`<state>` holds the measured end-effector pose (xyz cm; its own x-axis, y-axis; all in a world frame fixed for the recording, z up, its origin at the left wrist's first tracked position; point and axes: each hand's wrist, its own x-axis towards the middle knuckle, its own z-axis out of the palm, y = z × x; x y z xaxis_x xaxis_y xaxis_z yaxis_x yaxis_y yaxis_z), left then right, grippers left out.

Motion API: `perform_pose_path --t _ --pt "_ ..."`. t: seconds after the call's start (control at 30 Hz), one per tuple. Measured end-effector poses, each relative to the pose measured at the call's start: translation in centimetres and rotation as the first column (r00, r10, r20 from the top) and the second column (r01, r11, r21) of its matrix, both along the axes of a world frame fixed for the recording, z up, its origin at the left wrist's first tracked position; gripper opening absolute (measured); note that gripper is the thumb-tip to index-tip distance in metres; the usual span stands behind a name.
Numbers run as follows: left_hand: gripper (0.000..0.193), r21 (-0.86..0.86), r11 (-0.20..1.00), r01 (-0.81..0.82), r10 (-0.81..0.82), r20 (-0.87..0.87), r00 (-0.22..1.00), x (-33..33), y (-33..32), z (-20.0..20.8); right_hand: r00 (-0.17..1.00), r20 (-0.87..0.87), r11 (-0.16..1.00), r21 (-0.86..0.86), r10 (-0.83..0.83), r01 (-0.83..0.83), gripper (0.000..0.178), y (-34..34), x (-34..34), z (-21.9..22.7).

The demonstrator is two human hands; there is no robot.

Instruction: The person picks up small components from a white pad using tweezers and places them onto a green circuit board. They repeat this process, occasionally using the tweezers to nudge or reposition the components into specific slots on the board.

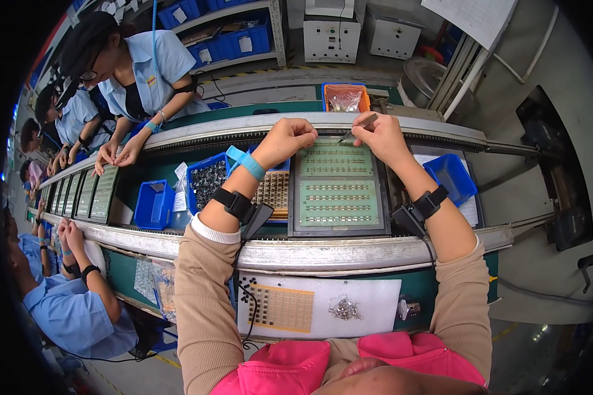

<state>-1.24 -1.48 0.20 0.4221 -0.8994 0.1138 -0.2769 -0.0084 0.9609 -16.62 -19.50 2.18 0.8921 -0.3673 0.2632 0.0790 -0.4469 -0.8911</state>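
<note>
Currently, in the head view, the right hand [381, 138] is pinching grey tweezers [367, 121] between closed fingers, tips pointing down at the upper green board [336, 157], which is lying in a dark frame [339, 232]. By the board's left corner, the left hand [286, 139] is curling its fingertips together, whether around something I cannot tell.

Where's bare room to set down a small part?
On the white foam sheet, right of the loose metal parts, up to the sheet's right edge; a narrower strip left of them, before the tan panel. Crowded: the far green circuit board, between left hand and right hand.
</note>
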Motion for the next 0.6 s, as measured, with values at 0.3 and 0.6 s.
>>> perform_pose_path --t 0.3,0.6 --pt "0.011 0.056 0.998 0.014 -0.015 0.021 1.000 -0.2 0.1 0.5 0.998 0.054 0.999 0.046 0.018 -0.021 0.005 -0.1 -0.1 0.0" --pt "0.011 0.032 0.994 0.106 -0.104 -0.036 0.994 -0.4 0.3 1.1 0.935 0.259 0.962 0.064 0.241 -0.265 0.007 1.7 -1.4 2.1"
